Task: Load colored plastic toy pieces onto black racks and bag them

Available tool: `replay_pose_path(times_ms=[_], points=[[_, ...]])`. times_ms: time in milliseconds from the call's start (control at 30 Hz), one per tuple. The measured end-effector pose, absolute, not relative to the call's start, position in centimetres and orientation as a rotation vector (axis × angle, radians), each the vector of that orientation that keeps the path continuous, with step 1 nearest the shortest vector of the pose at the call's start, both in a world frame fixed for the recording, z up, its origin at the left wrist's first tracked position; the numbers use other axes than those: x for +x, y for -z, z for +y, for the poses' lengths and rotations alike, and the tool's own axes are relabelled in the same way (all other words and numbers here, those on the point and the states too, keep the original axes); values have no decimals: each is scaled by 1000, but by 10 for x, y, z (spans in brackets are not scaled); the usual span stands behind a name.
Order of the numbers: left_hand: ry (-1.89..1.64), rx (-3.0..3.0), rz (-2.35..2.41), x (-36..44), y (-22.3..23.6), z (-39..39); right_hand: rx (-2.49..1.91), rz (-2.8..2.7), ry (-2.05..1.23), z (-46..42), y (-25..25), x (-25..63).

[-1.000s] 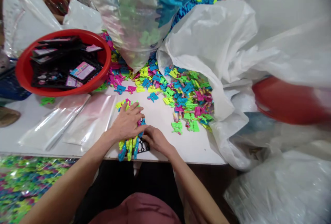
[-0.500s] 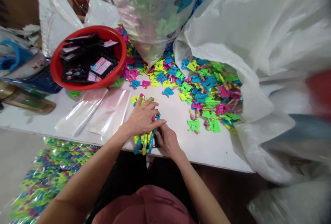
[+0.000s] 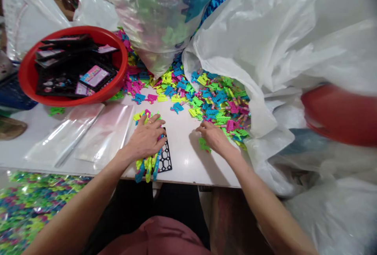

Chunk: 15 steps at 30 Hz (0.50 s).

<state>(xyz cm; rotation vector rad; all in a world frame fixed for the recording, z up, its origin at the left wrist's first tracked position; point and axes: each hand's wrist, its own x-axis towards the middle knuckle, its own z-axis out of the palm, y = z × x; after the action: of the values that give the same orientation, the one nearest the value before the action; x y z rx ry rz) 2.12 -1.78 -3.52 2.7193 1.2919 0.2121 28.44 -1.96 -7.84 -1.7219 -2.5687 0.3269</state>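
My left hand (image 3: pixel 146 138) lies flat, fingers spread, pressing down a row of small coloured plastic combs (image 3: pixel 146 165) on a black grid card (image 3: pixel 165 156) near the table's front edge. My right hand (image 3: pixel 212 136) reaches into the near edge of a loose pile of green, blue, pink and yellow combs (image 3: pixel 217 107), its fingers curled over a green comb (image 3: pixel 204 144); whether it grips the comb I cannot make out.
A red bowl (image 3: pixel 27 75) holding black packaged cards stands at the back left. Clear plastic sleeves (image 3: pixel 88 131) lie left of my left hand. Big plastic bags (image 3: pixel 265 39) of combs crowd the back and right. Another red bowl (image 3: pixel 338 115) sits at right.
My right hand left the black card beside my left hand and moved right to the comb pile. The left hand stayed pressed on the row of combs.
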Motion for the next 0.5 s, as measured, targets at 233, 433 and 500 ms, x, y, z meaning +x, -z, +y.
replay_pose_path(times_ms=[233, 433, 500], points=[[-132, 2728, 1324, 22, 32, -19, -1586, -2737, -318, -10, 84, 312], [-233, 2723, 1306, 21, 13, -22, -1469, -1652, -912, -71, 95, 248], [-159, 2765, 1193, 23, 12, -23, -1366, -1372, -1123, -92, 105, 220]])
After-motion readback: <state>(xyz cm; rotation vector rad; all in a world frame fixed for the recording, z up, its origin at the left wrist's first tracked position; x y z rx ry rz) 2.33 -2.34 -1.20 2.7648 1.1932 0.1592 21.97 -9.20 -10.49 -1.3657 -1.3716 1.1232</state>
